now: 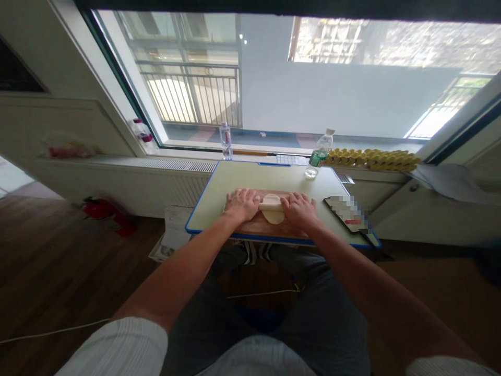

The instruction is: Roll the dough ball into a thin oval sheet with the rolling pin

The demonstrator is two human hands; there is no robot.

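Observation:
A flat, pale piece of dough [273, 216] lies on a brown wooden board [256, 226]. Across the dough runs a light rolling pin [271, 207], with dough showing in front of it and behind it. My left hand [243, 202] rests over the pin's left end, fingers pointing away from me. Over the right end is my right hand [299, 208], its fingers curled onto the pin. Both palms hide the ends of the pin.
The board sits on a small blue-edged table [250, 175]. A green-labelled bottle [320, 155] stands at its back right, and a phone [346, 213] lies on the right. Another bottle [226, 141] is by the window. A red fire extinguisher [109, 214] lies on the floor to the left.

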